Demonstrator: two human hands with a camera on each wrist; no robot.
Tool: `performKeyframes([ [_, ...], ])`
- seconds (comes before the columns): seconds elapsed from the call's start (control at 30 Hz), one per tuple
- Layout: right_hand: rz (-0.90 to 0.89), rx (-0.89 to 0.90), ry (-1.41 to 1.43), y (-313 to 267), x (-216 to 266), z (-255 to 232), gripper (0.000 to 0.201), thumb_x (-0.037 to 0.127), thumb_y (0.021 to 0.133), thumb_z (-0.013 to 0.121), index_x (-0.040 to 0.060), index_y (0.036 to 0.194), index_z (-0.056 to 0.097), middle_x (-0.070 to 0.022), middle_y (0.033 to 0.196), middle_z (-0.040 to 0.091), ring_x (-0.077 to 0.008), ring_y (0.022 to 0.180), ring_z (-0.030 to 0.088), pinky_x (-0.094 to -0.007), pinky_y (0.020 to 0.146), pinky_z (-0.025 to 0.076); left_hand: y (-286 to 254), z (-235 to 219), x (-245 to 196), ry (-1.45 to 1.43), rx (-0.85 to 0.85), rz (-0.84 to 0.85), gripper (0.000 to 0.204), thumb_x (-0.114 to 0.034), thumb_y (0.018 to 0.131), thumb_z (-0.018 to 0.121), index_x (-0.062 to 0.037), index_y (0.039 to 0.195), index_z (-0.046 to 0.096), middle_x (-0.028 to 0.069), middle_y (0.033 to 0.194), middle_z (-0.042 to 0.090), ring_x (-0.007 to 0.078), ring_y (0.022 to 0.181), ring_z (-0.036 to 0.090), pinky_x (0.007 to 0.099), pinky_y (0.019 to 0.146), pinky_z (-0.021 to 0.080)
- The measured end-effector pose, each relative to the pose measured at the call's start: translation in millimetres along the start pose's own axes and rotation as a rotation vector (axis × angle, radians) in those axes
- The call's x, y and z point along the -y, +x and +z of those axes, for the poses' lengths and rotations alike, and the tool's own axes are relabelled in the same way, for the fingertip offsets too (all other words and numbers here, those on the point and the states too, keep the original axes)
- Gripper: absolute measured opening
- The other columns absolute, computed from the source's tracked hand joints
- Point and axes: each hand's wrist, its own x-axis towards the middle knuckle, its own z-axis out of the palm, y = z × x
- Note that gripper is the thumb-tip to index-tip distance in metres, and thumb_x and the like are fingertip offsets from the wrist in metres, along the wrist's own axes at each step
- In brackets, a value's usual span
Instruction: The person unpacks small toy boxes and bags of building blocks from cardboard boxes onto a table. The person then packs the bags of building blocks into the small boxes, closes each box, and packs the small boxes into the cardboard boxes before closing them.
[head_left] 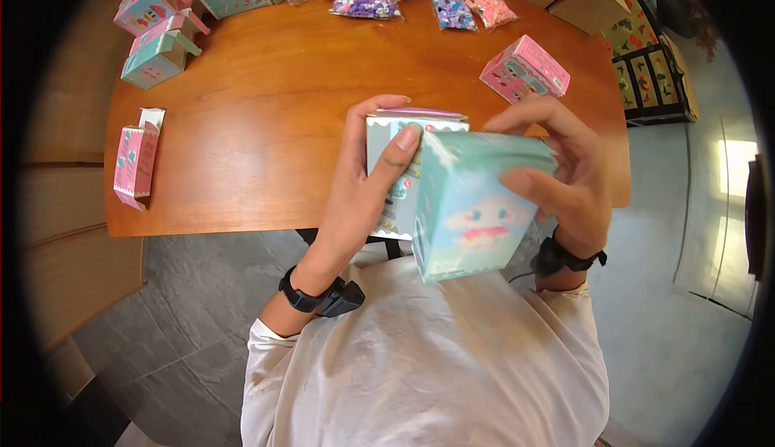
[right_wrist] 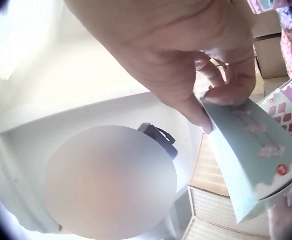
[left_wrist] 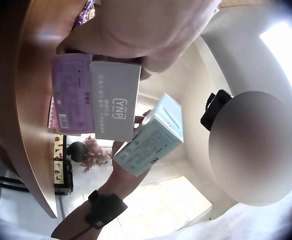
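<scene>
In the head view my left hand (head_left: 355,177) grips a white-and-purple box (head_left: 395,219), its thumb across the front face. The left wrist view shows that box's purple side (left_wrist: 73,95) and grey side, marked YNP. My right hand (head_left: 577,169) holds a mint-green box (head_left: 476,241) with a pale cartoon figure on its front, slightly blurred. It stands in front of the other box and overlaps it in the head view. In the right wrist view the right thumb and fingers pinch the edge of the mint box (right_wrist: 251,145).
A pink box (head_left: 525,68) stands at the table's right. Bags of small coloured pieces (head_left: 367,3) lie along the back. Pink and mint boxes (head_left: 157,56) are grouped at the back left, and an opened pink box (head_left: 136,160) lies near the left edge of the wooden table (head_left: 266,116).
</scene>
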Motion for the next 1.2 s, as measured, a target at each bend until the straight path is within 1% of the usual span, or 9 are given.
performKeyframes([
  [0.03, 0.047, -0.042, 0.027, 3, -8, 3, 0.033, -0.003, 0.086, 0.078, -0.0056, 0.116, 0.064, -0.0074, 0.102, 0.066, -0.0097, 0.087, 0.066, -0.0229, 0.065, 0.055, 0, 0, 0, 0.034, -0.002, -0.002, 0.056, -0.049, 0.105, 0.059, -0.0084, 0.141, 0.046, 0.0098, 0.127, 0.058, 0.0144, 0.116, 0.056, 0.0301, 0.1, 0.046],
  [0.27, 0.014, -0.085, -0.052, 23, -28, 15, 0.032, 0.002, 0.085, 0.081, -0.0026, 0.113, 0.065, -0.0049, 0.098, 0.063, -0.0093, 0.088, 0.065, -0.0224, 0.067, 0.054, 7, -14, 17, -0.206, 0.085, -0.023, 0.077, -0.064, 0.104, 0.047, -0.0054, 0.152, 0.037, 0.0154, 0.138, 0.058, 0.0235, 0.128, 0.059, 0.0368, 0.107, 0.049],
  [0.47, 0.015, -0.044, -0.164, 36, -32, 16, 0.029, 0.003, 0.084, 0.08, -0.0013, 0.108, 0.064, -0.0034, 0.1, 0.058, -0.0091, 0.095, 0.06, -0.0245, 0.075, 0.052, 12, -11, 2, -0.167, 0.161, -0.073, 0.106, -0.055, 0.084, 0.077, -0.0089, 0.16, 0.021, 0.0175, 0.144, 0.042, 0.0286, 0.135, 0.046, 0.0415, 0.114, 0.037],
  [0.57, -0.065, -0.04, -0.161, 44, -36, 15, 0.031, 0.019, 0.094, 0.072, -0.0017, 0.115, 0.062, -0.0087, 0.116, 0.059, -0.0163, 0.116, 0.056, -0.0318, 0.09, 0.049, 22, -11, -7, -0.123, 0.126, -0.014, 0.108, -0.043, 0.079, 0.08, -0.0101, 0.161, 0.019, 0.0185, 0.146, 0.039, 0.0307, 0.137, 0.044, 0.044, 0.116, 0.037],
  [0.63, -0.385, -0.121, -0.374, 51, -47, 13, 0.054, 0.043, 0.103, 0.057, -0.0022, 0.132, 0.056, -0.017, 0.136, 0.053, -0.0267, 0.134, 0.045, -0.0404, 0.109, 0.039, 27, -11, -15, -0.282, 0.035, -0.052, 0.107, -0.043, 0.08, 0.079, -0.0117, 0.162, 0.017, 0.0193, 0.144, 0.04, 0.0313, 0.137, 0.045, 0.0447, 0.114, 0.04],
  [0.67, -0.331, -0.09, -0.41, 50, -50, 12, 0.078, 0.061, 0.104, 0.043, -0.0035, 0.148, 0.043, -0.0235, 0.154, 0.039, -0.0353, 0.145, 0.033, -0.046, 0.12, 0.023, 30, -10, -23, -0.261, 0.051, -0.02, 0.107, -0.043, 0.08, 0.079, -0.0117, 0.162, 0.017, 0.0193, 0.144, 0.04, 0.0313, 0.137, 0.045, 0.0447, 0.114, 0.04],
  [0.73, -0.309, -0.012, -0.144, 51, -54, 31, 0.09, 0.066, 0.102, 0.043, -0.0069, 0.154, 0.034, -0.0256, 0.16, 0.027, -0.0388, 0.147, 0.03, -0.0475, 0.123, 0.019, 32, -4, -37, -0.342, -0.062, 0.0, 0.106, -0.043, 0.081, 0.077, -0.0126, 0.162, 0.016, 0.0194, 0.143, 0.04, 0.031, 0.135, 0.047, 0.0444, 0.112, 0.044],
  [0.9, -0.292, -0.007, -0.221, 58, -45, 29, 0.083, 0.047, 0.105, 0.042, -0.0095, 0.16, 0.015, -0.0266, 0.164, 0.019, -0.0406, 0.154, 0.019, -0.049, 0.125, 0.015, 46, 0, -49, -0.289, -0.046, -0.043, 0.104, -0.04, 0.085, 0.076, -0.0126, 0.163, 0.013, 0.0175, 0.146, 0.037, 0.0298, 0.137, 0.045, 0.044, 0.113, 0.042],
  [1.2, -0.339, -0.018, -0.322, 76, -36, 7, 0.076, 0.041, 0.106, 0.046, -0.0015, 0.163, 0.02, -0.0269, 0.165, 0.022, -0.0417, 0.155, 0.019, -0.0472, 0.126, 0.015, 69, 2, -70, -0.283, 0.133, -0.14, 0.102, -0.019, 0.085, 0.079, -0.0114, 0.163, 0.016, 0.0159, 0.148, 0.045, 0.0277, 0.136, 0.051, 0.0424, 0.113, 0.045],
])
